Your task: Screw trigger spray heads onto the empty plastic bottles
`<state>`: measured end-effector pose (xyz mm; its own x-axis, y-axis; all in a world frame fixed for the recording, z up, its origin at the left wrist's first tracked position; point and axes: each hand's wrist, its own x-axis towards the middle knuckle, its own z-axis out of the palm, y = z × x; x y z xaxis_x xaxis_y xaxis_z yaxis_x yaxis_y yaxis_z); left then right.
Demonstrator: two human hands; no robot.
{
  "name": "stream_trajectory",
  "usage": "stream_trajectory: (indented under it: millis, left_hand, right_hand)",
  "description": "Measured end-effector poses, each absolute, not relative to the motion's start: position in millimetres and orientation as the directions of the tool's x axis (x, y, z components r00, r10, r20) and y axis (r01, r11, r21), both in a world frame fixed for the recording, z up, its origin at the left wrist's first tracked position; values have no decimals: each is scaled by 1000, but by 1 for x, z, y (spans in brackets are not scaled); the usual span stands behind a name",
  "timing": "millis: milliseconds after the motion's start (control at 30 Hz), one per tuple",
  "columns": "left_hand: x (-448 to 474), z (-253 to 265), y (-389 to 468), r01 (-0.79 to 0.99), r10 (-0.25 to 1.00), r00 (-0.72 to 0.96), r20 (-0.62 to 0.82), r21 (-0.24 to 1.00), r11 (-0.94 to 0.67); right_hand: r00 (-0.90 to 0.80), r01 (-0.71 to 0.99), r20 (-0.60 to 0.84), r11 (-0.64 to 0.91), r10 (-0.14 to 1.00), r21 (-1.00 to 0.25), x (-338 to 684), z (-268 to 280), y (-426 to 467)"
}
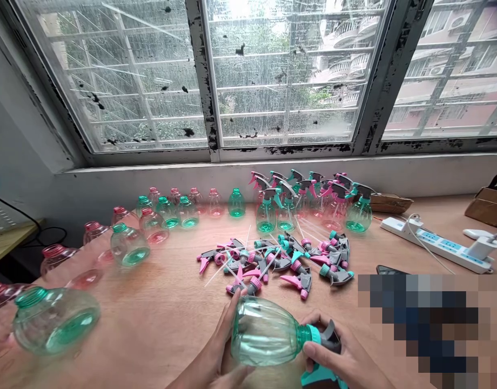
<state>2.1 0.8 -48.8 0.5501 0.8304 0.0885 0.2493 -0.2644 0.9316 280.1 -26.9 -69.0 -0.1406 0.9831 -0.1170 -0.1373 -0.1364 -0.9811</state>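
A green bottle (267, 332) is held sideways by the left hand (214, 350), its trigger sprayer (331, 339) by the right hand (349, 356); loose trigger sprayers (281, 263) are scattered toward the counter's (159, 324) window-side edge.

From the held bottle (267, 332), bare table (167, 302) gives a wide way from 9 to 11 o'clock, ending at a curved row of bottles (129, 244). Loose spray heads (283, 262) block 12 o'clock, with upright sprayers (334, 212) behind. Between 1 and 2, a narrow lane passes beside the power strip (438, 244) and its cable (429, 249).
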Motion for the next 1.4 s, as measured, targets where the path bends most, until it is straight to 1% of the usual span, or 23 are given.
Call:
stream_trajectory:
  millis: [100, 267, 467, 700, 833, 967, 1067, 1233, 1400]
  left_hand:
    - [1, -49, 0, 248, 827, 555, 87, 932, -264]
    - [0, -52, 1, 193, 827, 556, 81, 955, -224]
    - [3, -48, 0, 240, 824, 563, 68, 940, -242]
    - [1, -51, 1, 183, 817, 575, 44, 966, -181]
    - [0, -54, 3, 241, 824, 564, 44, 946, -215]
    - [0, -57, 4, 208, 800, 593, 90, 943, -260]
    - [0, -55, 3, 216, 814, 579, 51, 953, -213]
    - [-1, -50, 2, 161, 802, 598, 17, 977, -141]
    - [-2, -53, 6, 190, 788, 614, 45, 961, -203]
  right_hand:
    - [-127, -133, -128, -145, 984, -980, 280, -70, -26]
    - [-137, -168, -90, -113, 986, -979, 280, -76, -24]
    - [-150, -140, -74, -95, 986, -986, 282, -76, -23]
    - [-179, -141, -114, -141, 977, -980, 284, -79, -22]
    - [-173, -140, -91, -117, 981, -983, 283, -79, -23]
    - [-176, -153, -73, -100, 982, -983, 281, -76, -25]
    - [-169, -128, -57, -79, 984, -989, 280, -74, -26]
    - [-160, -105, -66, -84, 985, -991, 280, -75, -25]
    - [-165, -110, -74, -93, 983, -990, 281, -75, -24]
